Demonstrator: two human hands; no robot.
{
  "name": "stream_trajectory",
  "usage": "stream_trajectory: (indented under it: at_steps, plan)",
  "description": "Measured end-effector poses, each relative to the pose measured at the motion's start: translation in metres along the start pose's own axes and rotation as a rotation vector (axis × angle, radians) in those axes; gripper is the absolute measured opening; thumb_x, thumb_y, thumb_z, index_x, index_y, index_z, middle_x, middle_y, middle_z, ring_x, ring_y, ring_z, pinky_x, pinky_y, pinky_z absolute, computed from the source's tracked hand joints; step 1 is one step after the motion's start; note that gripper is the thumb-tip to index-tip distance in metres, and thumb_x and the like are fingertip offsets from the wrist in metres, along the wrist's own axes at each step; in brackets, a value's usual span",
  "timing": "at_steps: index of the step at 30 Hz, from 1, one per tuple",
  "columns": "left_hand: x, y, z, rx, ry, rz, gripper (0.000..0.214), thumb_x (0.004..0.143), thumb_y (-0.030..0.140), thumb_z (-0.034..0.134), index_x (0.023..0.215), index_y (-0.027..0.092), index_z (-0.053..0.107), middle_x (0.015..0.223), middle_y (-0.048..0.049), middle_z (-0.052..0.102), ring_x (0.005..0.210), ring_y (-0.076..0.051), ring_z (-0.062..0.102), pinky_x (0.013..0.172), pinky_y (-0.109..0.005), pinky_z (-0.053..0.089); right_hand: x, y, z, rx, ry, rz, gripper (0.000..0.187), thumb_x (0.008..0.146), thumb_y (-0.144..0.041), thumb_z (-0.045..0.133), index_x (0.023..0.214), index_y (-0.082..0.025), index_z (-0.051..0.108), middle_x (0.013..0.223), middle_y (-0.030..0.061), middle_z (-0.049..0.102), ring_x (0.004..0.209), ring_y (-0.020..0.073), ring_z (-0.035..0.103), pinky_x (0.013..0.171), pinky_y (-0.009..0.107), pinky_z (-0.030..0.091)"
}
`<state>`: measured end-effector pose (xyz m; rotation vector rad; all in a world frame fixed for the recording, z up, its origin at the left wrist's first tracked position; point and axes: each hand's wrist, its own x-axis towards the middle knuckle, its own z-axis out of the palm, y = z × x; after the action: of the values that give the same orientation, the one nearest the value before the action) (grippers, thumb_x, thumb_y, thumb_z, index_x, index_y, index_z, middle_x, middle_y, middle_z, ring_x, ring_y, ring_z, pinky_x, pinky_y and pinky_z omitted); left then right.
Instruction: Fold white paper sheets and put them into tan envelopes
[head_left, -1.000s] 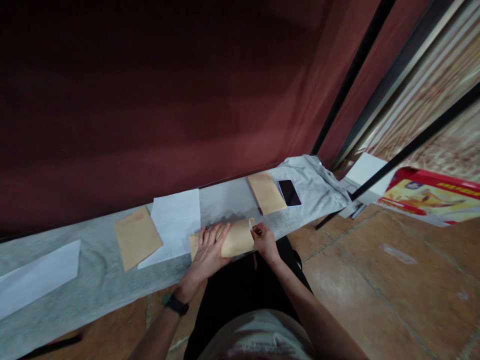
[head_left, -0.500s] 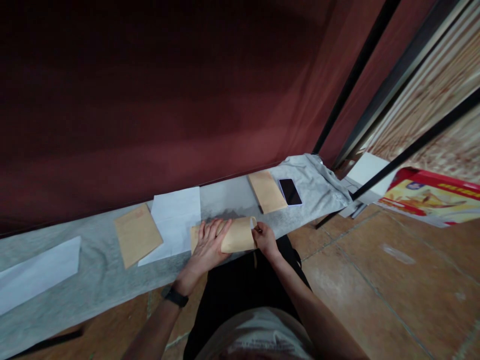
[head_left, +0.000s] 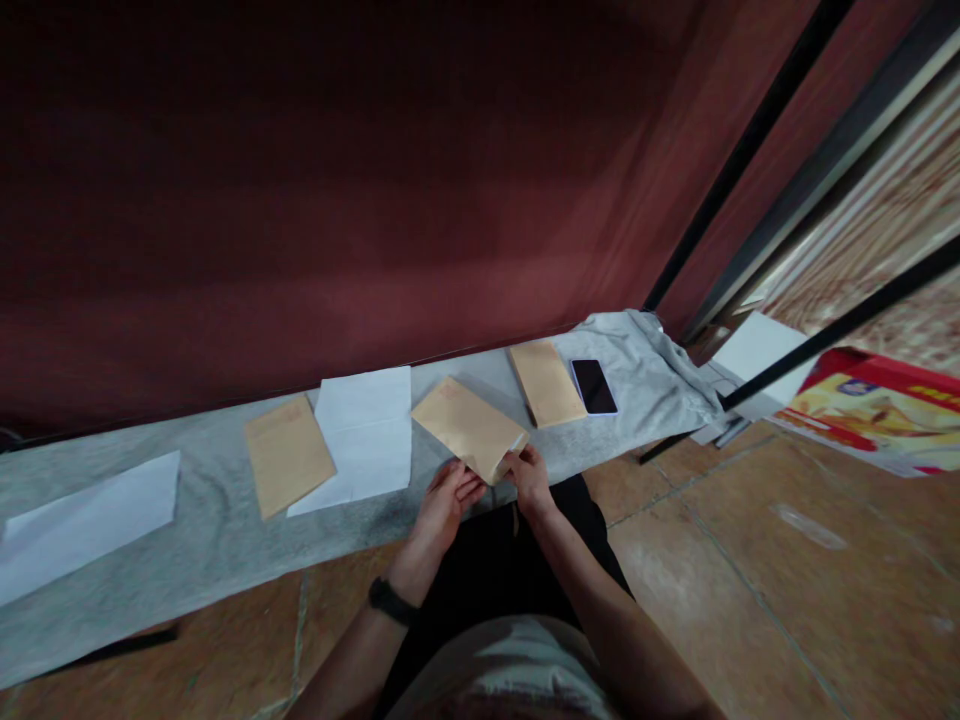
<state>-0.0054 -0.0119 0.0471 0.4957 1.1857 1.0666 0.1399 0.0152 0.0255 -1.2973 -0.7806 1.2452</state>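
Note:
Both my hands hold a brown envelope [head_left: 466, 427] by its near end, above the grey cloth-covered ledge [head_left: 202, 520]. The envelope points away from me and to the left. My left hand [head_left: 446, 497] pinches its near left corner with the fingers closed. My right hand [head_left: 527, 472] grips the near right corner, close to the flap. A black watch sits on my left wrist.
On the ledge lie a white sheet [head_left: 365, 435], a second brown envelope [head_left: 288, 454], another white sheet [head_left: 82, 525] at far left, a third brown envelope [head_left: 547, 382] and a black phone [head_left: 594, 386]. A red box [head_left: 870, 410] lies on the tiled floor at right. A dark red curtain hangs behind.
The envelope lay flat across the ledge under my left palm. Now both hands have turned it and lifted it by its near end, so that it points away from me.

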Motion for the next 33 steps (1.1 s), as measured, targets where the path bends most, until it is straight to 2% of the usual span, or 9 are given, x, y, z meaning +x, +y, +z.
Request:
stream_trajectory:
  at_steps: [6, 15, 19, 21, 24, 26, 29, 31, 33]
  plan:
    - [0.016, 0.006, 0.025, -0.069, 0.07, -0.03, 0.019, 0.08, 0.017, 0.071, 0.097, 0.018, 0.063, 0.093, -0.0042, 0.075, 0.078, -0.018, 0.073, 0.07, -0.032, 0.061, 0.0, 0.004, 0.007, 0.08, 0.07, 0.056, 0.035, 0.065, -0.049, 0.067, 0.086, -0.023, 0.055, 0.083, 0.0036, 0.071, 0.071, 0.0195, 0.067, 0.061, 0.031, 0.055]
    - [0.031, 0.02, 0.013, 0.262, 0.042, 0.011, 0.014, 0.086, 0.02, 0.063, 0.1, 0.018, 0.061, 0.085, -0.0032, 0.072, 0.059, -0.015, 0.068, 0.055, -0.025, 0.054, 0.017, 0.008, -0.012, -0.013, 0.125, 0.086, 0.034, 0.069, -0.052, 0.067, 0.077, -0.022, 0.053, 0.059, -0.0012, 0.061, 0.052, 0.0174, 0.06, 0.048, 0.03, 0.053]
    - [0.042, 0.025, 0.008, 0.46, 0.091, 0.029, 0.013, 0.089, 0.019, 0.057, 0.101, 0.019, 0.059, 0.083, -0.0007, 0.07, 0.053, -0.011, 0.063, 0.049, -0.022, 0.049, 0.016, 0.009, -0.022, -0.082, 0.12, 0.058, 0.028, 0.076, -0.049, 0.063, 0.083, -0.022, 0.057, 0.068, 0.0024, 0.064, 0.059, 0.0203, 0.063, 0.052, 0.033, 0.056]
    - [0.048, 0.027, 0.006, 0.522, 0.09, 0.011, 0.014, 0.089, 0.016, 0.053, 0.102, 0.019, 0.058, 0.083, 0.0001, 0.069, 0.051, -0.01, 0.062, 0.047, -0.021, 0.048, 0.015, 0.008, -0.027, -0.218, 0.126, -0.072, 0.023, 0.082, -0.042, 0.06, 0.091, -0.021, 0.061, 0.085, 0.007, 0.069, 0.076, 0.0232, 0.067, 0.066, 0.037, 0.059]
    - [0.056, 0.03, 0.002, 0.642, 0.115, -0.009, 0.012, 0.091, 0.016, 0.05, 0.101, 0.019, 0.055, 0.081, 0.0013, 0.066, 0.049, -0.009, 0.06, 0.045, -0.02, 0.047, 0.015, 0.004, -0.034, -0.592, 0.055, -0.432, 0.025, 0.093, -0.031, 0.049, 0.106, -0.02, 0.066, 0.109, 0.0121, 0.069, 0.105, 0.0257, 0.065, 0.094, 0.044, 0.054]
    - [0.06, 0.034, -0.003, 0.728, 0.145, -0.009, 0.011, 0.092, 0.018, 0.051, 0.102, 0.019, 0.054, 0.078, 0.0015, 0.065, 0.047, -0.009, 0.058, 0.045, -0.021, 0.046, 0.017, 0.003, -0.035, -0.794, -0.085, -0.63, 0.031, 0.097, -0.026, 0.043, 0.119, -0.019, 0.065, 0.123, 0.0127, 0.067, 0.119, 0.0253, 0.06, 0.104, 0.045, 0.049]
    - [0.059, 0.04, -0.012, 0.843, 0.189, 0.013, 0.016, 0.09, 0.018, 0.054, 0.107, 0.019, 0.055, 0.077, 0.0002, 0.064, 0.057, -0.014, 0.063, 0.053, -0.025, 0.05, 0.02, 0.004, -0.034, -0.992, -0.306, -0.801, 0.037, 0.1, -0.022, 0.044, 0.134, -0.022, 0.06, 0.139, 0.009, 0.061, 0.131, 0.0241, 0.054, 0.114, 0.046, 0.041]
    - [0.056, 0.041, -0.016, 1.02, 0.252, 0.138, 0.022, 0.089, 0.018, 0.056, 0.111, 0.019, 0.056, 0.085, -0.0034, 0.067, 0.076, -0.02, 0.068, 0.068, -0.031, 0.055, 0.021, 0.005, -0.033, -1.084, -0.361, -0.852, 0.039, 0.1, -0.022, 0.046, 0.137, -0.024, 0.059, 0.142, 0.0069, 0.06, 0.133, 0.0235, 0.053, 0.117, 0.047, 0.037]
    - [0.056, 0.039, -0.014, 1.276, 0.307, 0.398, 0.028, 0.09, 0.02, 0.054, 0.118, 0.018, 0.056, 0.101, -0.0096, 0.069, 0.098, -0.026, 0.068, 0.087, -0.039, 0.054, 0.02, 0.006, -0.033, -1.131, -0.354, -0.865, 0.039, 0.1, -0.022, 0.047, 0.137, -0.026, 0.059, 0.143, 0.0059, 0.059, 0.132, 0.0225, 0.054, 0.118, 0.046, 0.035]
